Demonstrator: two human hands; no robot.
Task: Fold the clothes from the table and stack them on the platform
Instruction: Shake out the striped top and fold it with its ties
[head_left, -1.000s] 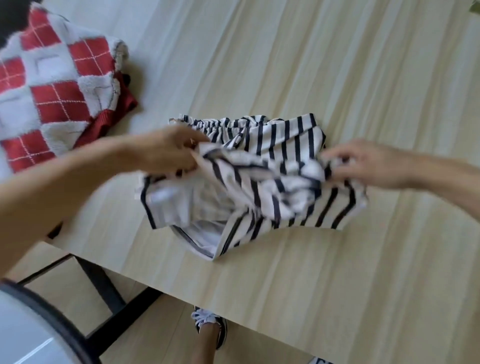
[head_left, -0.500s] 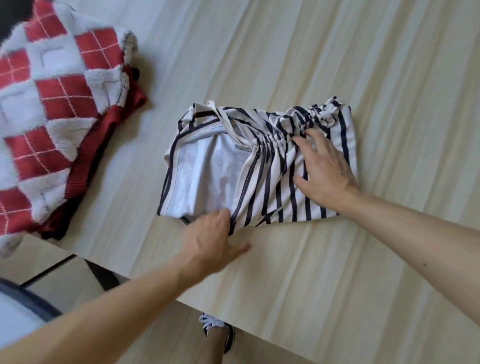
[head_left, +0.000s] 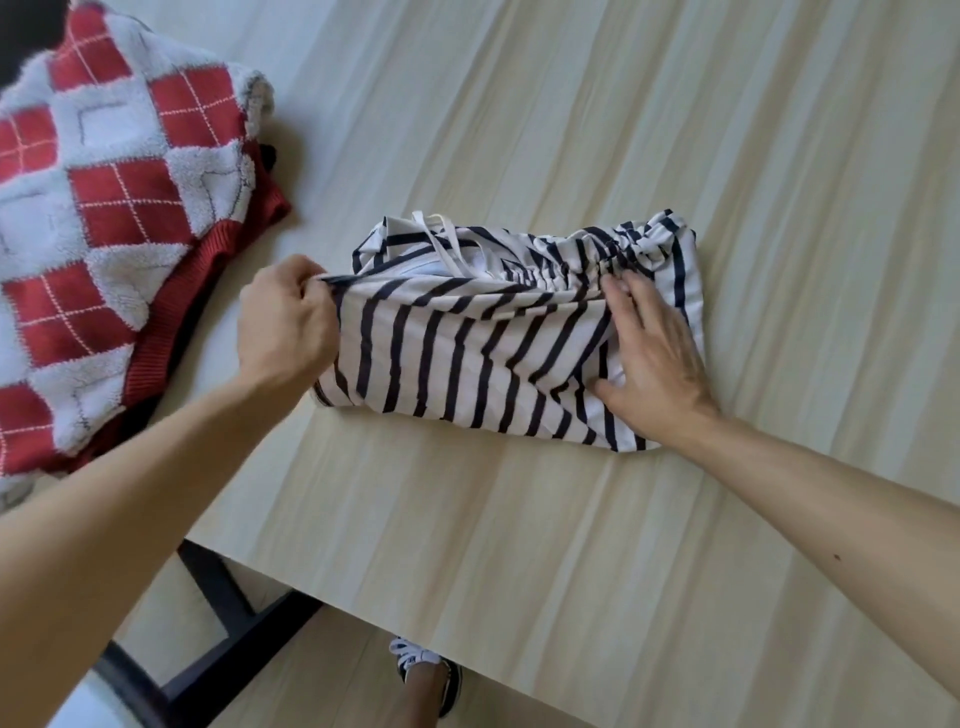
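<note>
A white garment with dark stripes (head_left: 467, 358) lies partly folded in the middle of the light wooden table (head_left: 623, 519). My left hand (head_left: 285, 327) pinches its left edge, fingers curled round the cloth. My right hand (head_left: 649, 358) lies flat on the garment's right side, fingers spread and pressing it down near the gathered waistband. A white drawstring shows at the garment's far edge.
A red-and-white checked fluffy garment (head_left: 104, 234) lies at the table's left end, over something dark. The table's near edge runs diagonally below my arms; a dark table leg (head_left: 218, 613) and a foot in a sneaker (head_left: 426, 675) show beneath it.
The left hand moved from the garment's near edge to its left edge and took hold. A striped layer now covers the white inner side. The right hand stays pressed on the right part.
</note>
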